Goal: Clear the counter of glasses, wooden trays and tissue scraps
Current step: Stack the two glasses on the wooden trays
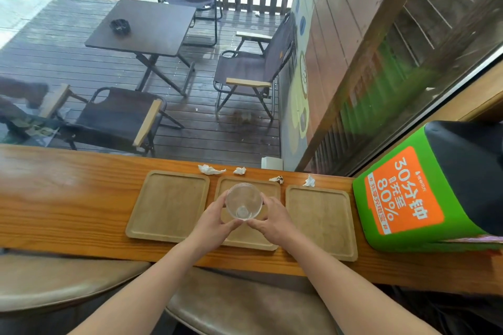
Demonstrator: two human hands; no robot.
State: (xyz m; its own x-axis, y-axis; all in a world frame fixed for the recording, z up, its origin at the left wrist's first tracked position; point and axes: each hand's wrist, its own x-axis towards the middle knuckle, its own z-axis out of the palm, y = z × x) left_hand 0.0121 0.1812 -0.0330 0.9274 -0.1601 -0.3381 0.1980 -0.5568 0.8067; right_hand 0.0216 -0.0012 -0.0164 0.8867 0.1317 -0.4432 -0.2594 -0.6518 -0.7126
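A clear glass [244, 204] stands over the middle wooden tray [246, 241], and both my hands hold it. My left hand [215, 221] curls round its left side, my right hand [269, 219] round its right side. A second wooden tray [168, 205] lies to the left and a third [321, 219] to the right, all on the wooden counter [68, 198]. Several crumpled tissue scraps lie along the counter's far edge: one [211, 169] behind the left tray, one [239, 170] beside it, a stained one [277, 179] and one [309, 181] further right.
A green and orange power-bank station [424, 187] stands on the counter at the right, close to the right tray. A small white block [272, 163] sits at the window edge. Two padded stool seats [54, 277] [245, 304] are below the counter. Behind the glass is a deck with a table and chairs.
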